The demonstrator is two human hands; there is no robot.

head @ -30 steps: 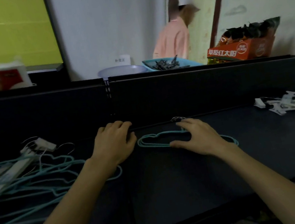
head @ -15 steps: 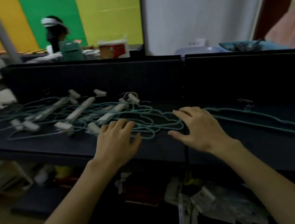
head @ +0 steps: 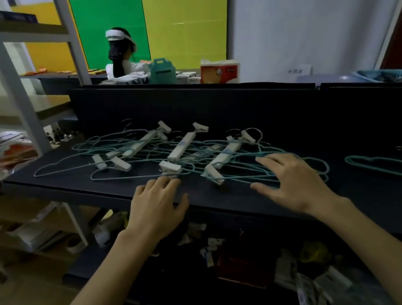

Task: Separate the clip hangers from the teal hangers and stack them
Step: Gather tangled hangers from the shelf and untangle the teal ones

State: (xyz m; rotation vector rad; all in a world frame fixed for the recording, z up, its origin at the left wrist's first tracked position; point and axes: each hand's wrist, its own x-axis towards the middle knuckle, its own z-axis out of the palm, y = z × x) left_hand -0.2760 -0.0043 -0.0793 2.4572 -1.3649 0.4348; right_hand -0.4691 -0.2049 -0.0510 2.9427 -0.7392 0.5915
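Sorting step, pick pending: tangled pile of teal hangers and white clip hangers lay mid-frame on tabletop; left hand and right hand, each grip open and empty, hovered at its near edge; next move judged to need lifting one hanger free

- The person's left hand is bare, with no glove, ring or band on it that can be seen.
- The person's right hand is likewise bare, its fingernails short and unpainted as far as the dim light lets one tell.
- Both forearms are uncovered from wrist to the picture's lower edge; no sleeve, cuff, watch or bracelet shows along them.
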